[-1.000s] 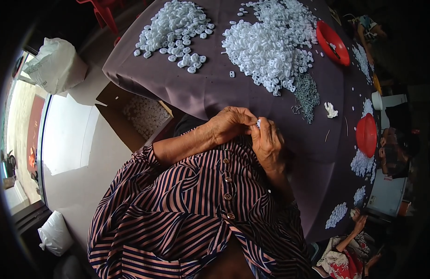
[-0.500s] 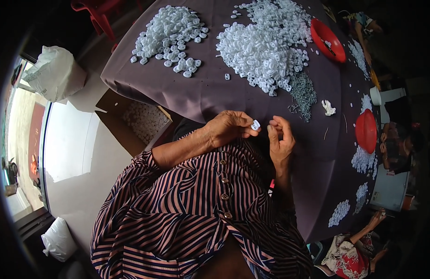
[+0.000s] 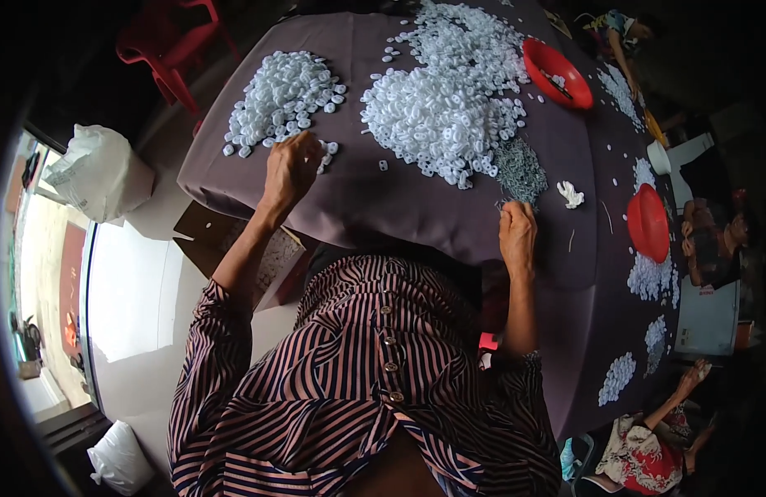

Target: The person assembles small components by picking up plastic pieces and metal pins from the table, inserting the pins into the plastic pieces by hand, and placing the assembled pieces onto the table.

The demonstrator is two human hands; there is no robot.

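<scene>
Two hands are spread wide apart across a purple-covered table heaped with small white plastic pieces.

The left hand (image 3: 290,170) is laid knuckles-up at the near edge of a smaller pile of white pieces (image 3: 283,95), fingers curled among them; whether anything is gripped cannot be told. The right hand (image 3: 517,236) is set at the near tip of a grey heap of tiny metal parts (image 3: 519,170), fingers bent onto it. Between and beyond both hands a larger white pile (image 3: 441,116) is spread on the table (image 3: 383,207). Past the right hand, a red bowl (image 3: 557,73) and a red dish (image 3: 648,222) are seen, with a crumpled white scrap (image 3: 570,194) just beside the grey heap.
</scene>
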